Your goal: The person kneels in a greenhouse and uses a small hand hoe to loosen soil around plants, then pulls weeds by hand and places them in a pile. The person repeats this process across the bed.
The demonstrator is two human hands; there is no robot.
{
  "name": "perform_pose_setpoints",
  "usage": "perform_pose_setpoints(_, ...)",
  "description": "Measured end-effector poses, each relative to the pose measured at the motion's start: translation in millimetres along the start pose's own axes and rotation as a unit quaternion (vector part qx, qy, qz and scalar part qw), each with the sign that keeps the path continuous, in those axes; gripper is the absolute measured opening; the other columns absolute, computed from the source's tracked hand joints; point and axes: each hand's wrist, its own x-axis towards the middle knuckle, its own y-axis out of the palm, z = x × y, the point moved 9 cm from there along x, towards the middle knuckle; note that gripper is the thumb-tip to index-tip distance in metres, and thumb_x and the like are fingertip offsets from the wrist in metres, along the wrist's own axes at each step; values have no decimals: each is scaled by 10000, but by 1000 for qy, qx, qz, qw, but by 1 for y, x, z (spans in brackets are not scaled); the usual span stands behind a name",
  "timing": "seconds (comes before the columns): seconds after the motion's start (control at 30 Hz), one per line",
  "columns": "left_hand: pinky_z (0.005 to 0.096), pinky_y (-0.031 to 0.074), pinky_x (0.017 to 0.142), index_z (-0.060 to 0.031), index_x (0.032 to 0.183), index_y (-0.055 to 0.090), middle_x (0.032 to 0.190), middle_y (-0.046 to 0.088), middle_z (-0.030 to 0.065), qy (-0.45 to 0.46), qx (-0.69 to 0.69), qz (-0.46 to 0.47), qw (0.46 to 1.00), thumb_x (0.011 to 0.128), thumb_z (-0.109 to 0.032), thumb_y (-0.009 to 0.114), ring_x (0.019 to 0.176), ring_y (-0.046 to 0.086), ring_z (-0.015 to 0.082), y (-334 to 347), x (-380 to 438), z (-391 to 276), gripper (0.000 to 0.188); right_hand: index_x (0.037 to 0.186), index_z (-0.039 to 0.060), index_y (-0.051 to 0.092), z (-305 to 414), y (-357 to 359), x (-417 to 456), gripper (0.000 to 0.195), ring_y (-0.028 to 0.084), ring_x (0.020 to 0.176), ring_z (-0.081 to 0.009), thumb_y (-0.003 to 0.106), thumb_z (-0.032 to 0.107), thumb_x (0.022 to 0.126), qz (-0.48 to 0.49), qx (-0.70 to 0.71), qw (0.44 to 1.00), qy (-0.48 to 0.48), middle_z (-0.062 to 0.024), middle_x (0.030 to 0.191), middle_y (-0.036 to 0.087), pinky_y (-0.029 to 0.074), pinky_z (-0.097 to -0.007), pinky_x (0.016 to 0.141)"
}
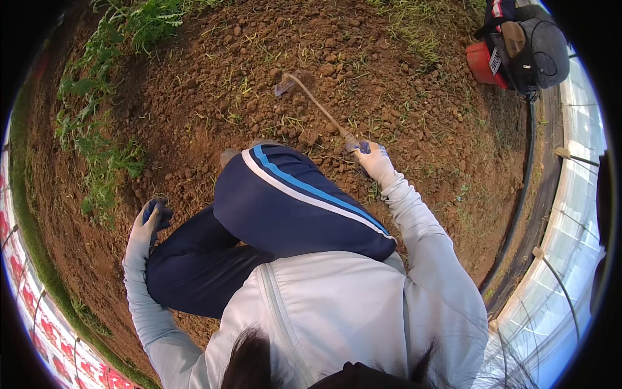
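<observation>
My right hand (374, 159), in a white glove with dark blue coating, grips the handle end of a small hand hoe (318, 105). The hoe's thin shaft slants up and left to a metal blade (285, 86), which rests at the loose brown soil (272, 116). Beside my bent leg in dark blue trousers (291, 204), my left hand (154, 216) wears a matching glove. Its fingers are curled, and whether anything small lies within them is hidden.
Leafy green plants (95, 116) grow along the left. Cut weeds (413, 34) lie at the top. A red container (483, 63) with dark bags or clothing stands upper right, near a black hose (522, 185) and a plastic film wall (578, 194).
</observation>
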Motion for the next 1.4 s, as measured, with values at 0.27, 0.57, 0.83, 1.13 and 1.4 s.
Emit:
perform_pose_setpoints(0.27, 327, 510, 873, -26, 1330, 500, 1172, 625, 73, 11, 13, 1, 1000, 1026, -238, 477, 1016, 625, 175, -6, -2, 3, 372, 1370, -22, 423, -50, -8, -130, 652, 602, 1090, -390, 617, 336, 860, 94, -162, 980, 59, -269, 1144, 627, 476, -408, 950)
perform_pose_setpoints(0.57, 304, 526, 866, -23, 1325, 514, 1134, 640, 71, 25, 18, -8, 999, 1010, -235, 514, 1015, 626, 160, 2, -8, -1, 380, 1299, -33, 495, -22, -72, -139, 513, 615, 1081, -334, 647, 218, 879, -146, 146, 978, -9, -234, 1173, 618, 486, -370, 908)
perform_pose_setpoints(0.83, 264, 468, 901, 3, 1293, 536, 1165, 633, 86, 82, 171, -144, 971, 992, -226, 543, 1049, 596, 155, 8, -63, -46, 378, 1250, -10, 563, -141, -6, -192, 610, 623, 1062, -361, 658, 416, 824, 55, -66, 986, 143, -240, 1130, 646, 500, -414, 903)
perform_pose_setpoints(1.13, 336, 464, 947, 0, 1304, 516, 1210, 609, 147, 392, 332, -164, 842, 906, -139, 625, 1102, 595, 245, 108, -156, -164, 435, 1057, 29, 626, -63, -71, -92, 246, 593, 588, -146, 615, 235, 923, -50, 197, 976, 72, -29, 727, 608, 465, -299, 507)
perform_pose_setpoints(1.4, 432, 430, 991, -55, 1240, 583, 1165, 607, 110, 426, 515, -179, 722, 823, -245, 694, 1144, 563, 299, 137, -163, -150, 472, 1122, 17, 601, 199, -152, -4, 344, 568, 640, -100, 484, 322, 1011, 42, 309, 922, -231, -45, 803, 610, 467, -245, 528)
